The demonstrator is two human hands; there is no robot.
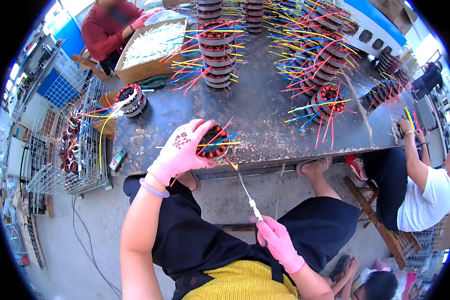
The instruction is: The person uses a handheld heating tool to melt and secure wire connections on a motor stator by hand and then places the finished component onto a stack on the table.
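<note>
My left hand (181, 149), in a pink glove, rests over a round motor stator (212, 146) with copper windings and red, blue and yellow wires at the near edge of the dark metal table (257, 112). My right hand (278, 242), also gloved in pink, is closed on a thin white sleeved wire (246, 189) that runs taut up from my lap to the stator's wires. My knees in black shorts are below the table edge.
Stacks of stators (216, 55) with coloured wires fill the far table. A lone stator (130, 100) sits at the left edge, a cardboard box of white tubes (152, 47) behind it. A wire basket (67, 145) stands left. Other people sit far left and right.
</note>
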